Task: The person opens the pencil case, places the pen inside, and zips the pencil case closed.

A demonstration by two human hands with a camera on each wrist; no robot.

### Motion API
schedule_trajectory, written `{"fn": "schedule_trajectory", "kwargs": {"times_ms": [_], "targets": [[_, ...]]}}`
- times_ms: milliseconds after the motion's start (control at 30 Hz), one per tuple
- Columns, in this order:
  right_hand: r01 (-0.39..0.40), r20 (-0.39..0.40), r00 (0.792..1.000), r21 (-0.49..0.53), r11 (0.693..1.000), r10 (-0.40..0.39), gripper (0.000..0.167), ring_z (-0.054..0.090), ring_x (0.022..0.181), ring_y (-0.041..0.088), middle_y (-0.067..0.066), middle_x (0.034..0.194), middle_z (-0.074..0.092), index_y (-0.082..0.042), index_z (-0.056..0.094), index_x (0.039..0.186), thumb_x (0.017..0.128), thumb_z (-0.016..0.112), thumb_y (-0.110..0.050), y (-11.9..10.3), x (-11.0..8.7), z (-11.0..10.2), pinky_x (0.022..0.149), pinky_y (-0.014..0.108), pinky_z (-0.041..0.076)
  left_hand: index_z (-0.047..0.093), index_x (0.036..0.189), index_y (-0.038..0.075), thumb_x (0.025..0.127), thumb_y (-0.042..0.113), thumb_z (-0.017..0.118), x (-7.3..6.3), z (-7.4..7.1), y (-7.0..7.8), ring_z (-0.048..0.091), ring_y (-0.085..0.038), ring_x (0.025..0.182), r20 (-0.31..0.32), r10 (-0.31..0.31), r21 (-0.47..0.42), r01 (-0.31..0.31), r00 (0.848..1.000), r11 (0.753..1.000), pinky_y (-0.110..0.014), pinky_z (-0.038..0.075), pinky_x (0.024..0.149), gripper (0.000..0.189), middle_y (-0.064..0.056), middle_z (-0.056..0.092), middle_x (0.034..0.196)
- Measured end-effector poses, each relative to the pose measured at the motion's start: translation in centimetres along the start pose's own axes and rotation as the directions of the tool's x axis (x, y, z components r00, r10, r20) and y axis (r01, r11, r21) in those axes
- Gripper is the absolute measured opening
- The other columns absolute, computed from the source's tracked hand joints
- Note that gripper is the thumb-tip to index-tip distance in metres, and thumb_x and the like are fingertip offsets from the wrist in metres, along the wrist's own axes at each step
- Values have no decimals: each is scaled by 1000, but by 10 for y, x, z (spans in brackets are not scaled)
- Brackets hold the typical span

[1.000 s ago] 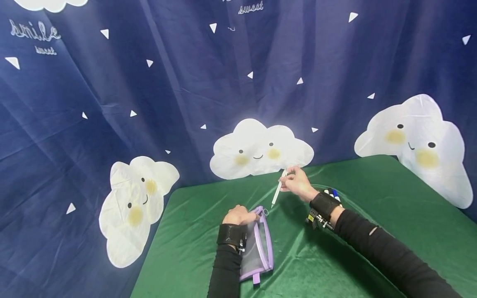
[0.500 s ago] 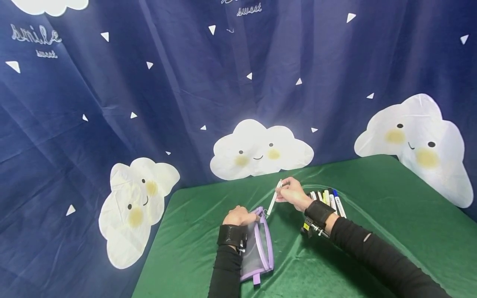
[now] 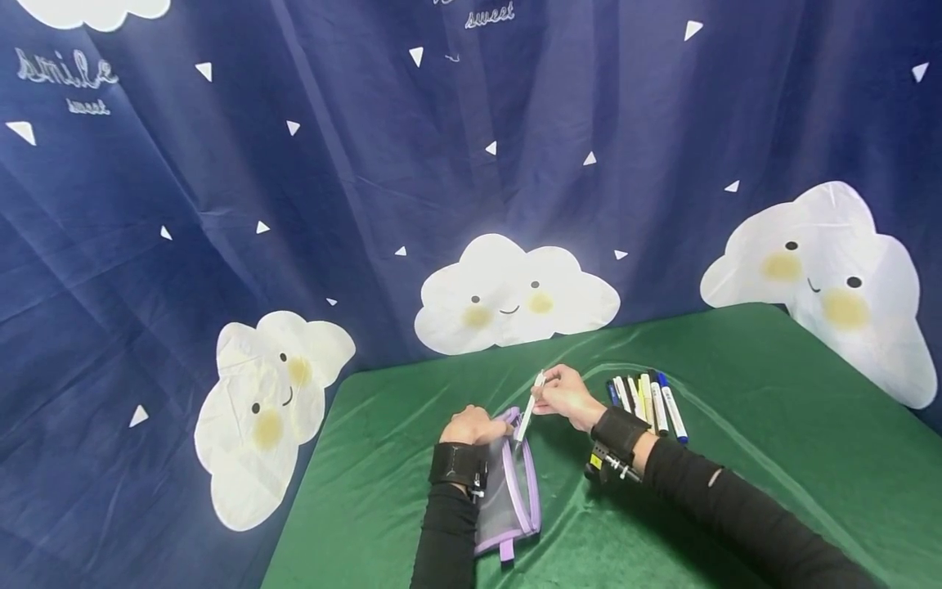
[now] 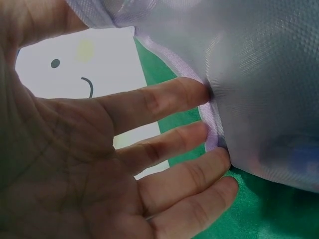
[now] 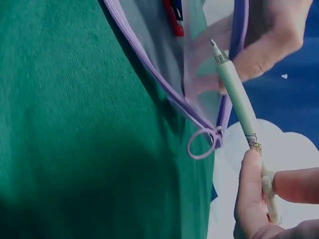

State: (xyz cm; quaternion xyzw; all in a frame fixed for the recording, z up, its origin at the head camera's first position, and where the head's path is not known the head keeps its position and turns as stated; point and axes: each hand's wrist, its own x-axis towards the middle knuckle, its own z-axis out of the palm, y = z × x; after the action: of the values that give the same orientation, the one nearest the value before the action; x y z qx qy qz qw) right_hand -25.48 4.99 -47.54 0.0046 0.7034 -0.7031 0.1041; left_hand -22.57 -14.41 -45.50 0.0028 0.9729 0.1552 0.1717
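A mesh zip pouch (image 3: 491, 515) with lilac trim lies on the green cloth, its zip open. My left hand (image 3: 465, 427) pinches the pouch's far end, thumb at the opening; in the left wrist view its fingers (image 4: 164, 102) lie nearly straight along the edge. My right hand (image 3: 568, 398) holds a pale pen (image 5: 237, 94) between thumb and fingers, with the metal tip pointing toward the pouch. In the right wrist view the tip overlaps the opening near the left thumb. A red item (image 5: 172, 20) and a dark blue one show inside the pouch.
Several markers and pens (image 3: 648, 401) lie in a row to the right, beside the right wrist. The green cloth (image 3: 736, 368) covers the table, and a dark blue curtain (image 3: 353, 180) with smiling clouds hangs behind it. A lilac ring (image 5: 201, 158) hangs from the zip.
My right hand has moved left and nearer, bringing the pen from beyond the pouch to its opening. More of the marker row now shows. The left hand has stayed on the pouch.
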Motion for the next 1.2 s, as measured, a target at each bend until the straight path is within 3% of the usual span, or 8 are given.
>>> {"fn": "schedule_trajectory", "kwargs": {"times_ms": [500, 700, 933, 1200], "targets": [[-42, 48, 998, 3, 999, 41, 34, 69, 72, 19, 22, 95, 69, 12, 44, 119, 91, 62, 7, 11, -16, 17, 74, 35, 64, 69, 118, -2, 80, 52, 66, -2, 1, 2, 61, -47, 119, -1, -23, -27, 23, 1000, 999, -57, 51, 98, 66, -22, 63, 132], [-57, 85, 995, 6, 998, 57, 32, 70, 74, 20, 19, 93, 67, 11, 44, 118, 90, 58, 9, 15, -20, 23, 74, 33, 64, 68, 122, -3, 82, 52, 64, -1, -2, 1, 58, -49, 123, 0, -18, -12, 18, 1000, 1000, -58, 51, 100, 68, -24, 61, 135], [-103, 67, 993, 2, 995, 102, 29, 69, 70, 17, 17, 88, 66, 10, 47, 112, 89, 63, 9, 21, -24, 31, 73, 33, 64, 68, 122, -4, 83, 50, 63, 0, -1, 1, 60, -49, 121, 1, -13, -9, 13, 1000, 1000, -57, 52, 98, 67, -24, 63, 133], [-106, 76, 992, 20, 994, 104, 30, 71, 65, 17, 23, 88, 70, 10, 45, 112, 88, 64, 9, 21, -31, 36, 71, 34, 64, 68, 123, -3, 83, 49, 61, 2, -1, 0, 60, -50, 121, 8, -17, -5, 18, 1000, 1000, -58, 52, 98, 66, -25, 63, 133]]}}
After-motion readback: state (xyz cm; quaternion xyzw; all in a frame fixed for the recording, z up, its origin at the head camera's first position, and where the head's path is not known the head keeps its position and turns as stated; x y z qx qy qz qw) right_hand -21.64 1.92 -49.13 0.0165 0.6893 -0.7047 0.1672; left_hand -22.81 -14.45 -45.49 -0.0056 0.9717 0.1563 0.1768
